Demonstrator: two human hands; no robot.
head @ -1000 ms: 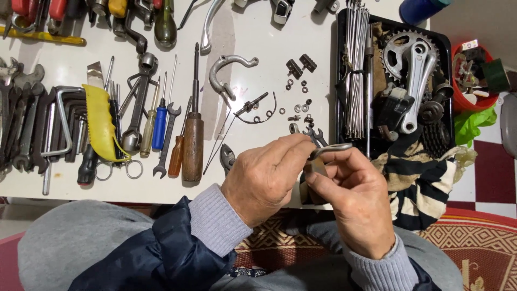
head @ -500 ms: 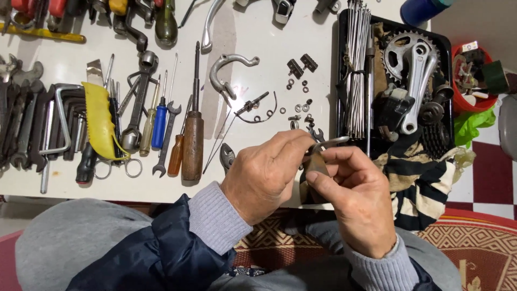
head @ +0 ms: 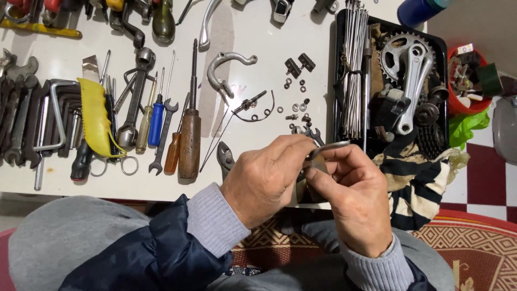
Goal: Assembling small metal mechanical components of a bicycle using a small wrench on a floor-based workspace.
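Both the left hand (head: 266, 180) and the right hand (head: 358, 202) pinch a small curved metal brake part (head: 323, 150) with closed fingers just above the desk (head: 242, 32) edge, work looking unfinished, small nuts (head: 299, 106) lying loose.

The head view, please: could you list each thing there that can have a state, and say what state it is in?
Left hand: closed on the curved metal part.
Right hand: pinching the same part.
Curved metal part: held off the table, between both hands.
Spoke bundle: lying tied in the black tray.
Crank with chainring: lying flat in the tray.
Striped cloth: crumpled, hanging over the table edge.
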